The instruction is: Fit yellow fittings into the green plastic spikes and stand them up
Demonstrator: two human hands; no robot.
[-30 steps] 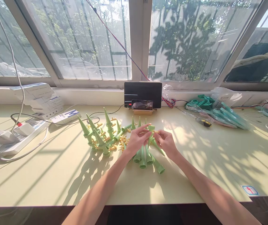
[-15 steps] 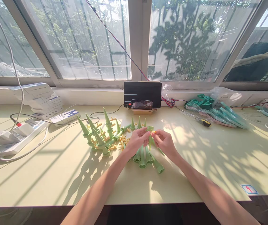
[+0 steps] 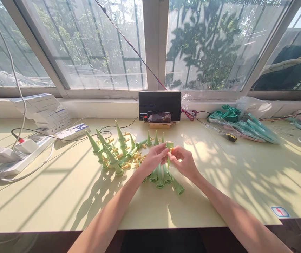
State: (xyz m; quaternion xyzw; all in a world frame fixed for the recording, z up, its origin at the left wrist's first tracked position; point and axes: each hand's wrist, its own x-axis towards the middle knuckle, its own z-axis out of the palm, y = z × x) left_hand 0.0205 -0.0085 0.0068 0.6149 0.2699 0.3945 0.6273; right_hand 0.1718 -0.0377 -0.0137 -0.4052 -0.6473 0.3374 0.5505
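Note:
My left hand [image 3: 156, 157] is closed on a green plastic watering spike [image 3: 169, 144], held point down above the table with its wider end up. At the spike's side, my right hand [image 3: 184, 160] pinches a small yellow valve [image 3: 171, 149], which touches or nearly touches the spike; the fingers partly hide the joint. Below the hands lie several loose hollow green spikes [image 3: 160, 182], open ends toward me. To the left, several green spikes [image 3: 112, 160] with yellow valves stand upright, and a pile of yellow valves [image 3: 137, 160] lies beside my left hand.
A black tablet [image 3: 159, 102] and a phone [image 3: 159, 117] on a cardboard stand are at the back. Left are white boxes [image 3: 50, 114] and a power strip [image 3: 34, 151] with cables. Right are plastic bags of green parts [image 3: 255, 128] and a yellow-black cutter [image 3: 230, 137].
My right hand has shifted and turned slightly at the spike, its fingers changing their pinch around the yellow valve. My left hand holds the spike in nearly the same place.

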